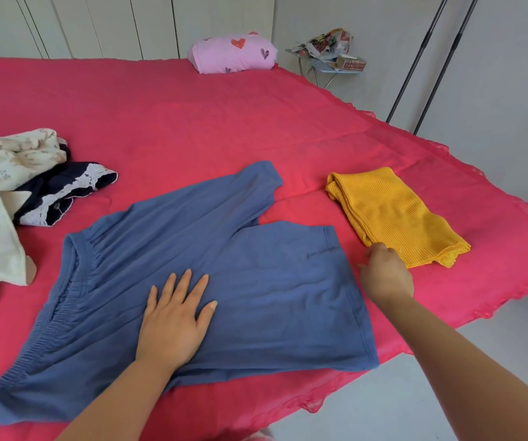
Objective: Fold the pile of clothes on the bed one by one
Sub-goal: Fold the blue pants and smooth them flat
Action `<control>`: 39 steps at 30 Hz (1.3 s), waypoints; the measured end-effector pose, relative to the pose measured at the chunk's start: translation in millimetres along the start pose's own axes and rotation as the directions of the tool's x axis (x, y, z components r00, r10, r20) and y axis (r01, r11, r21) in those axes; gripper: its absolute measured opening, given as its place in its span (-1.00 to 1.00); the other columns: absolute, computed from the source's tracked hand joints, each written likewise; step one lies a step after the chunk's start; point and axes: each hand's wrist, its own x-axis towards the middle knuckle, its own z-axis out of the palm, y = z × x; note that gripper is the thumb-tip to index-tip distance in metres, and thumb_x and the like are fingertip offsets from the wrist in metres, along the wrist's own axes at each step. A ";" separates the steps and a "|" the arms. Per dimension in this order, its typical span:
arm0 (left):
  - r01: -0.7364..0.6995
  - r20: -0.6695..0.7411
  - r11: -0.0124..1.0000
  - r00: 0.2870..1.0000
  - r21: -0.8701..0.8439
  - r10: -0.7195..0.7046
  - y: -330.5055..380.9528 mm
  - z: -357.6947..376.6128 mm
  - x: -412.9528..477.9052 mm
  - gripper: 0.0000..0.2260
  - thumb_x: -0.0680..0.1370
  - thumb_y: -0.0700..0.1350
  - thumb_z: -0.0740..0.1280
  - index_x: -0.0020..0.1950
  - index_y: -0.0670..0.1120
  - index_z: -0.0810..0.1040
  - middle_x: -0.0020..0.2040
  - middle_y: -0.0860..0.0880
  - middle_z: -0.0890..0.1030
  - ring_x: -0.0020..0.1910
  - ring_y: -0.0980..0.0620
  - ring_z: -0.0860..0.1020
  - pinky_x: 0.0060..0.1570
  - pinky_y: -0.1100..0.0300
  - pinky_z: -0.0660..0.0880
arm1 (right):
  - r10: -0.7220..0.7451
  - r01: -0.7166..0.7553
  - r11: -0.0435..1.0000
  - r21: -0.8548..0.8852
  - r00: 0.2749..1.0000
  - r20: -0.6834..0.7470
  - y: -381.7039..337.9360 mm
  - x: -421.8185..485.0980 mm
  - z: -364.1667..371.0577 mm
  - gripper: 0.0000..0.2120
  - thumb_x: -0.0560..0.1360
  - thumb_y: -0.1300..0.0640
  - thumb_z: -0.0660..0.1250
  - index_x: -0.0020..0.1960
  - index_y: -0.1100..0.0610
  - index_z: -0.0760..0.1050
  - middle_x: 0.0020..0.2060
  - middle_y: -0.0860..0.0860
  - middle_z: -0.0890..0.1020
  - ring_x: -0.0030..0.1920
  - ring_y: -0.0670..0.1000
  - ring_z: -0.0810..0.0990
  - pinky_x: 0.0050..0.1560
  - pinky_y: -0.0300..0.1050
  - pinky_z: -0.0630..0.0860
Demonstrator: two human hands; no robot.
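A pair of blue shorts (256,281) with an elastic waistband lies spread flat on the red bed sheet (176,122), waistband to the left. My left hand (173,319) presses flat on the shorts, fingers straight and spread. My right hand (385,272) is at the right hem of the shorts, its knuckles against the near corner of a folded yellow ribbed garment (396,218). Its fingers curl away from the camera and what they hold is hidden. A pile of unfolded clothes sits at the left: a cream printed garment (1,186) and a dark navy piece with white lace (62,192).
A pink pillow with hearts (234,55) lies at the far edge of the bed. A small folding table with clutter (332,55) stands beyond the bed's far right corner. Two dark poles (431,58) lean by the right wall. The bed's edge runs diagonally on the right, with pale floor (447,361) below.
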 end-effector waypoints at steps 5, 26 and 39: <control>0.003 0.003 1.000 1.000 0.005 -0.003 1.0 -0.2 1.5 -0.44 0.54 0.29 -0.30 0.52 0.16 -0.13 0.56 0.06 -0.08 0.53 0.02 -0.14 0.47 0.00 -0.24 | -0.514 0.519 0.855 0.018 0.850 -0.118 -37.9 -47.5 17.5 -0.68 0.48 0.19 0.34 0.22 0.21 0.52 0.13 0.19 0.58 0.15 0.23 0.54 0.18 0.10 0.46; 0.191 -0.059 0.982 0.980 -0.012 -0.191 -94.2 -67.5 136.8 -0.49 0.63 0.12 0.00 0.54 0.03 -0.01 0.55 -0.01 0.05 0.52 -0.03 0.04 0.46 0.00 0.02 | -0.438 0.457 0.887 -0.069 0.878 0.192 -134.4 125.0 49.9 -0.60 0.58 0.14 0.17 0.40 0.21 0.31 0.31 0.21 0.45 0.32 0.15 0.41 0.30 -0.07 0.29; 0.074 -0.226 0.997 0.971 0.009 -0.070 -89.1 -30.0 189.9 -0.50 0.62 0.08 0.00 0.54 0.06 -0.02 0.56 0.00 0.02 0.53 -0.03 -0.01 0.46 -0.03 -0.13 | -0.341 0.158 0.725 0.671 0.928 0.150 -210.4 194.5 82.3 -0.84 0.50 0.27 0.32 -0.26 0.22 0.49 -0.33 0.14 0.45 -0.30 0.03 0.34 -0.24 -0.07 0.28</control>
